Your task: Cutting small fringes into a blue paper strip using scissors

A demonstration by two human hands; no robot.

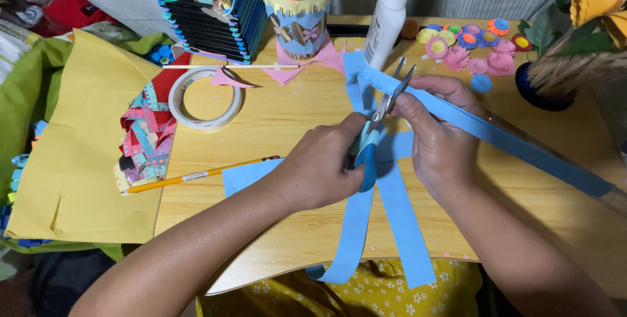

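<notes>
My left hand (326, 167) grips the blue handles of a pair of scissors (382, 118), whose blades are open around a folded blue paper strip (496, 135). My right hand (439, 131) holds that strip near the blades; the strip runs off to the lower right. More blue paper strips (401, 225) lie on the wooden table (294, 127) under my hands and hang over its near edge. A blue paper sheet (245, 174) lies beneath my left wrist.
A yellow pencil (196, 174), a tape roll (206, 98) and a thin white stick (228, 66) lie at left. Behind stand a white glue bottle (386, 20), a paper-decorated cup (299, 16), a striped box (212, 20) and small paper flowers (467, 46). Yellow paper (85, 141) hangs off the left edge.
</notes>
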